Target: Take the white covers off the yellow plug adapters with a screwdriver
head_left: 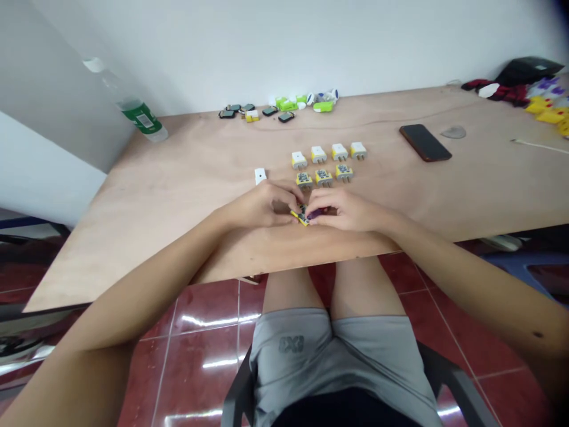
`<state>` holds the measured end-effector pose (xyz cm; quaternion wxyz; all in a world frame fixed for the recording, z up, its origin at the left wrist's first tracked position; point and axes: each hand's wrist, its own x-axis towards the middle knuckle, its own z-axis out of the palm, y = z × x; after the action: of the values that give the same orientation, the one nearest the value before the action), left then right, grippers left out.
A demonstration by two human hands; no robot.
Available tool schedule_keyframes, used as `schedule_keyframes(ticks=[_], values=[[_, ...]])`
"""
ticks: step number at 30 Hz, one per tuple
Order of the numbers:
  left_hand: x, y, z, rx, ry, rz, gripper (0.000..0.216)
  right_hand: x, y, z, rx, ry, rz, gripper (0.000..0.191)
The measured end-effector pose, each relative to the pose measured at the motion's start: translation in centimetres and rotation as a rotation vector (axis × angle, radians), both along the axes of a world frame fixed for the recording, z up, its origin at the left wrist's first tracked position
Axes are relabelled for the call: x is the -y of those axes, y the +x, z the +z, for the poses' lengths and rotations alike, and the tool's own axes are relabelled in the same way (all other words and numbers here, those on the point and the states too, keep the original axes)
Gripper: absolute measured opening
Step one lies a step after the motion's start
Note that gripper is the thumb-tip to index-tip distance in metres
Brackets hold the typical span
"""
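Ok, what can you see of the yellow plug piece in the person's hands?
The yellow plug piece is small, with a yellow plastic-looking body and a dark, speckled top, and fingers hide most of it. The left hand and right hand pinch it from both sides, over the near part of the plywood table. A purple bit sits against its right side. Its exact pose and any prongs cannot be made out.

Small plug body (302,216) — yellow shell, dark speckled centre; purple piece (315,214) right beside it. Front row of plug bases (323,176) also yellow, dark mottled tops. Back row of plugs (318,154) white over yellow. Table (186,178) pale tan plywood, faint grain. Floor tiles (200,356) glossy dark red, pale grout lines. Shorts (291,367) grey — darker grey print.
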<state>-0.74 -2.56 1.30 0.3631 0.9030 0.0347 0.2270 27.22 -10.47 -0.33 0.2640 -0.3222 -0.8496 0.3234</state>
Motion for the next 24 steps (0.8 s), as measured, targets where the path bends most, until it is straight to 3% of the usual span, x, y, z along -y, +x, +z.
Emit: schedule_keyframes(ticks=[5, 12, 24], values=[[0.2, 0.1, 0.2, 0.001, -0.010, -0.011, 0.012, -0.3, -0.2, 0.7, 0.030, 0.019, 0.040, 0.018], [0.1, 0.1, 0.1, 0.005, -0.013, -0.025, 0.013, -0.4, -0.1, 0.1, -0.009, -0.041, -0.006, 0.019], [0.1, 0.1, 0.1, 0.014, 0.001, -0.039, 0.013, -0.1, -0.4, -1.3, -0.017, 0.125, -0.037, 0.017]])
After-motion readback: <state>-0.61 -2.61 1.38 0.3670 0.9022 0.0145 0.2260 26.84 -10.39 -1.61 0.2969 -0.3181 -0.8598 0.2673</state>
